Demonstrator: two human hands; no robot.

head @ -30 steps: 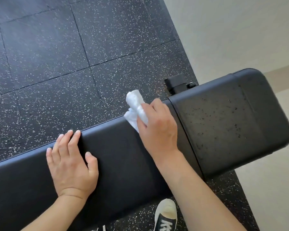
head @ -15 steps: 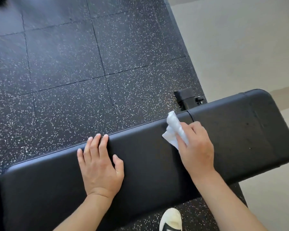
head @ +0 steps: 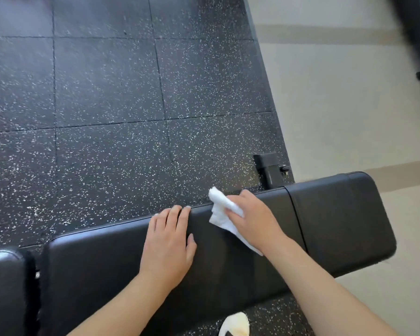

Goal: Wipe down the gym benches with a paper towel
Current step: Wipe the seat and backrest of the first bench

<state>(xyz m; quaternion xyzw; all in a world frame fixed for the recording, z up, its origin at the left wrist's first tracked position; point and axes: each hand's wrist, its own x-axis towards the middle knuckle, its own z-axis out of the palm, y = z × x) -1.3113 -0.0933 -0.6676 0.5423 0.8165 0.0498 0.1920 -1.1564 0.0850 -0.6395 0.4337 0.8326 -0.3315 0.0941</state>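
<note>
Our left hand (head: 166, 243) lies flat, steadying the bench (head: 337, 214), while our right hand (head: 252, 220) clutches the paper towel (head: 222, 214), pressing it down to wipe.

The bench (head: 337, 214) is covered in plain black padding with a faint sheen, and a second pad of the same black shows at the lower left (head: 3, 287). The paper towel (head: 222, 212) is white. The rubber floor tiles (head: 107, 105) are black, speckled all over with small white and grey flecks. Beside them the smooth floor (head: 337, 105) is pale cream crossed by broader tan stripes. The shoe (head: 234, 324) has a cream-white toe.
</note>
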